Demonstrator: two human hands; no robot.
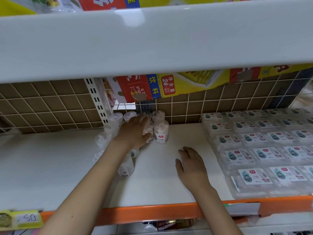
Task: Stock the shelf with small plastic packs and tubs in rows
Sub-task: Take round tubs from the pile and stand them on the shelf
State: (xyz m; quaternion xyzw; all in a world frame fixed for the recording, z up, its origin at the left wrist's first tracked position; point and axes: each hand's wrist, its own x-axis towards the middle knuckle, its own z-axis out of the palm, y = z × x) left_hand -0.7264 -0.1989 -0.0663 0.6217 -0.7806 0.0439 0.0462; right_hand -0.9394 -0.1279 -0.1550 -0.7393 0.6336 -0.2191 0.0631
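Left hand (135, 131) reaches deep onto the white shelf (160, 180), fingers and thumb curled round a clear tub (147, 128) in the cluster near the back; right hand (190, 164) lies flat, palm down on bare shelf, fingers relaxed and slightly spread, holding nothing.

Clear round tubs, white labels with a red mark: about nine countable; three lids along the back wire (129, 116), one behind the held tub (158, 115), one standing free just right of the left hand (161, 133), two partly hidden under the left forearm (126, 167), two or three blurred ones left of the wrist (103, 138); exact total there I cannot tell.

Flat clear packs (254, 175) fill the right side of the shelf in rows, each with a white label bearing a teal figure; five rows front to back, three or more per row before the frame cuts them off; well apart from the right hand.

Surface: white shelf board, orange front rail (152, 212), yellow price tag (25, 218) on the left of the rail, digits blurred. Back: white wire grid (50, 106) over brown board, slotted white upright (97, 99). Red, yellow and blue drinks carton (152, 87) behind the grid, printed 24 x 250. White upper shelf (152, 39) spans the top.
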